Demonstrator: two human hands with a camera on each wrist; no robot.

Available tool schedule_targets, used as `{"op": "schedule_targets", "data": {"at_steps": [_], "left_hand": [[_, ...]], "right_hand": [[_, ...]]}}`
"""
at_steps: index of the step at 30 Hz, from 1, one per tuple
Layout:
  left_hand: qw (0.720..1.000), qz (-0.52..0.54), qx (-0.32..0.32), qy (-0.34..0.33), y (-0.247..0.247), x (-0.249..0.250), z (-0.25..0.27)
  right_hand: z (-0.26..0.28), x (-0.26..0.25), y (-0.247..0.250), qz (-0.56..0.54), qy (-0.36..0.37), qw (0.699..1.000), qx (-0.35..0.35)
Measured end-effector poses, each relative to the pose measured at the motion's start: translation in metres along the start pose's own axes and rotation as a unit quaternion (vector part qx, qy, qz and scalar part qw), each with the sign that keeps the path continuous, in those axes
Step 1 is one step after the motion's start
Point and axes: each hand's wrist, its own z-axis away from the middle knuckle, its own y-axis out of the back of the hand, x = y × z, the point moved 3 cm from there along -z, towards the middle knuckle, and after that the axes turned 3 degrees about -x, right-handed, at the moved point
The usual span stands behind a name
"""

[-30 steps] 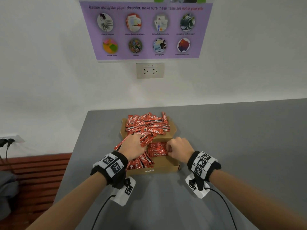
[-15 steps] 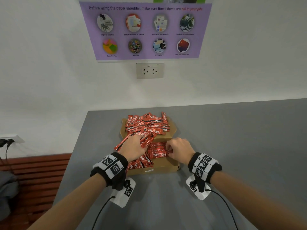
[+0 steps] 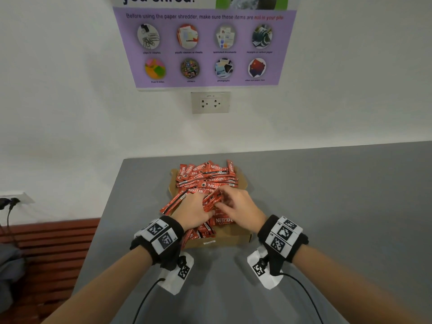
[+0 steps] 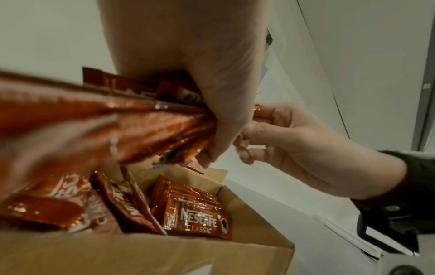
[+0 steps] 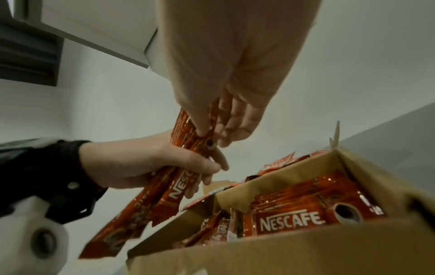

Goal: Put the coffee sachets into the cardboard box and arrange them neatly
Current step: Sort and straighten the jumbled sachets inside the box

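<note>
The left hand (image 3: 195, 208) grips a bundle of sachets (image 5: 174, 188) above the box (image 3: 224, 240) (the right hand (image 3: 240, 206) pinches its end), so better align the ends first

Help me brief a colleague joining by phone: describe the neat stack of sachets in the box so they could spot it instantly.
On the grey table stands an open cardboard box. In its near right corner, beside the right hand, sits the neat stack of sachets. Unlike the loose sachets heaped crisscross farther back and the bundle gripped by the left hand, these lie flat and aligned, logo up.
</note>
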Motion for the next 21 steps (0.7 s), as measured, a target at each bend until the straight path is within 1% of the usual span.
{"op": "schedule_targets", "data": {"at_steps": [4,7,9,10,12,14,16,18,20,21], "left_hand": [[0.999,-0.043,-0.01,-0.02,0.0,0.001,0.002],[0.999,-0.039,-0.006,-0.032,-0.001,0.001,0.005],[0.999,-0.027,0.002,-0.039,-0.001,0.003,0.006],[0.999,-0.017,0.003,-0.038,-0.001,0.004,0.007],[1.0,-0.003,0.0,-0.023,0.0,0.003,0.007],[1.0,-0.001,-0.001,0.015,0.003,-0.003,0.007],[0.997,0.006,0.03,0.066,0.009,-0.015,0.005],[0.99,0.045,0.092,0.101,0.018,-0.023,0.004],[0.979,0.101,0.138,0.107,0.025,-0.023,0.004],[0.975,0.134,0.143,0.102,0.027,-0.021,0.004]], "right_hand": [[-0.004,-0.002,0.003,-0.018,-0.017,0.999,0.033],[-0.005,-0.001,0.004,-0.04,-0.05,0.998,0.009],[-0.006,-0.001,0.006,-0.015,-0.061,0.998,-0.002],[-0.007,-0.001,0.009,0.003,-0.067,0.998,0.004],[-0.008,-0.001,0.017,0.012,-0.078,0.996,0.041],[-0.008,0.001,0.027,-0.01,-0.088,0.992,0.092],[-0.006,0.007,0.038,-0.058,-0.101,0.984,0.138],[-0.004,0.013,0.045,-0.089,-0.111,0.977,0.157],[-0.002,0.015,0.046,-0.103,-0.116,0.976,0.151],[-0.001,0.015,0.045,-0.107,-0.118,0.977,0.144]]}}
